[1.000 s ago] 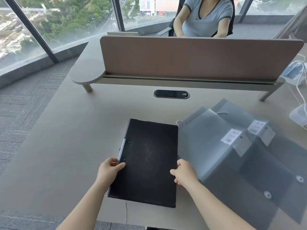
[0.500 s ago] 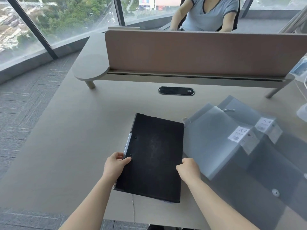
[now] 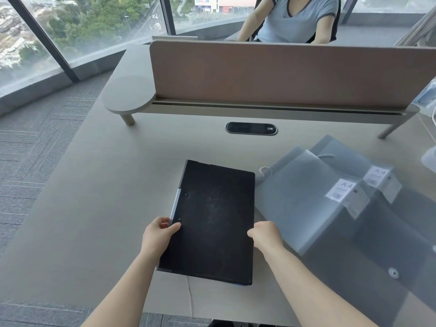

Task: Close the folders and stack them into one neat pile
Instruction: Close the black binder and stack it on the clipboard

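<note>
A closed black folder (image 3: 214, 220) lies on the beige desk (image 3: 99, 208) in front of me. My left hand (image 3: 158, 234) grips its left spine edge, thumb on the cover. My right hand (image 3: 266, 234) grips its right edge. To the right lie two translucent grey envelope folders, overlapping: the nearer one (image 3: 304, 204) with an A4 label, and a farther one (image 3: 368, 166) partly under it. Their open flaps (image 3: 389, 251) spread toward the near right, showing a round button clasp.
A brown partition screen (image 3: 283, 74) on a raised shelf crosses the back of the desk, with a black cable port (image 3: 251, 128) before it. A person in a grey top sits behind it. A thin white cord (image 3: 190, 296) hangs over the near desk edge. White items sit far right.
The black folder has shifted slightly away from me on the desk with both hands still on its edges. The view has also moved a little.
</note>
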Motion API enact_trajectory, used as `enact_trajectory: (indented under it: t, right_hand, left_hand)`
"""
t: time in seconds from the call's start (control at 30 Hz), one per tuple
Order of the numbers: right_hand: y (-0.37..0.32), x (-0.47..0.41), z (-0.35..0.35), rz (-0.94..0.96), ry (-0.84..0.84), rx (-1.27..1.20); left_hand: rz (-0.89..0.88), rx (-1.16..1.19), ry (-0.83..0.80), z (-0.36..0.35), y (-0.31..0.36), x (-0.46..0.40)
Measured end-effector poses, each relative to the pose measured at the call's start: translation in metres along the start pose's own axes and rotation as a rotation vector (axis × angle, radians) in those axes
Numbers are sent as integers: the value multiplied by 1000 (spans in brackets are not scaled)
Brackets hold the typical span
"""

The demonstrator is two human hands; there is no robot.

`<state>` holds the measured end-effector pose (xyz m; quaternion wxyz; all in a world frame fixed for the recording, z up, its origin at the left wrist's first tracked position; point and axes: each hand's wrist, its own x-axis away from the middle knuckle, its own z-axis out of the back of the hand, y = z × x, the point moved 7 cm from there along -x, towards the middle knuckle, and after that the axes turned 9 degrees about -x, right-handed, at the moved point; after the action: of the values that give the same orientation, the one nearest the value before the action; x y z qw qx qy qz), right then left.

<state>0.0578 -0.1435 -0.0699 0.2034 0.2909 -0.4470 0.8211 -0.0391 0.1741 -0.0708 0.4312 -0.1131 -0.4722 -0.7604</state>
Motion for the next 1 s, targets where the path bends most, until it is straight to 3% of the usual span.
enact_trajectory:
  t: [0.3,1.0]
  right_hand:
    - [-34,3,-41,130,-42,11]
    - [-43,8,-66,99,-35,211]
  left_hand:
    - [52,44,63,36,-20,-6]
    - [69,89,125,54,-24,-5]
